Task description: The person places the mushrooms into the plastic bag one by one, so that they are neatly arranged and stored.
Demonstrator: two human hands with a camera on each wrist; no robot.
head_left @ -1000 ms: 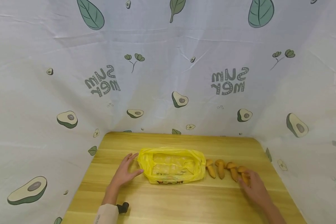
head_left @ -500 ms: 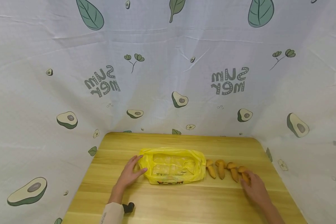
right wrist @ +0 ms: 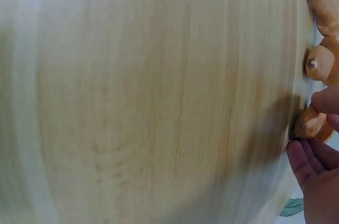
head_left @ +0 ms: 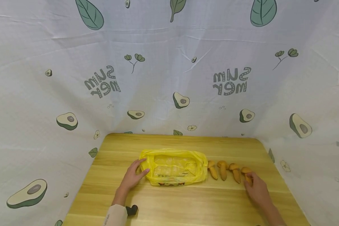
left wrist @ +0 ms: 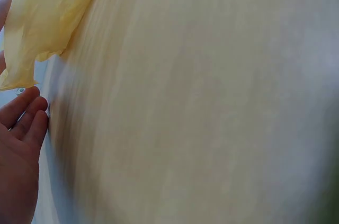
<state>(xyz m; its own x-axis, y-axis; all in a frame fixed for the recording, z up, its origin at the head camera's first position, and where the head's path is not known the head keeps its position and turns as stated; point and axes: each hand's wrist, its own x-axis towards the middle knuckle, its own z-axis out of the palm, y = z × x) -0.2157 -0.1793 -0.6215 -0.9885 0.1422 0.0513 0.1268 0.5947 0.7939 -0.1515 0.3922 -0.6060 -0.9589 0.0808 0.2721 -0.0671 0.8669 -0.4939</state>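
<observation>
Head view shows a wooden table [head_left: 186, 204] with a yellow bag [head_left: 202, 161] lying near its middle. The bag's mouth is wide, and something pale and shiny is inside, too dim to tell what. To the right of the bag is a row of 4 orange-brown mushrooms with round caps. The left hand [head_left: 131, 179] is at the bag's left end, with the thumb and fingers spread apart, and their tips touch the yellow plastic. The right hand [head_left: 257, 190] pinches the last mushroom [head_left: 246, 170], the farthest from the bag, between its thumb and fingers. The 3 other mushrooms [head_left: 222, 170] lie side by side, and the nearest is right beside the bag. A light sleeve [head_left: 115, 216] covers the left arm, and a small black piece [head_left: 131, 210] sticks out next to it. Behind the table hangs a white cloth [head_left: 158, 78] with avocados and green leaves on it.
</observation>
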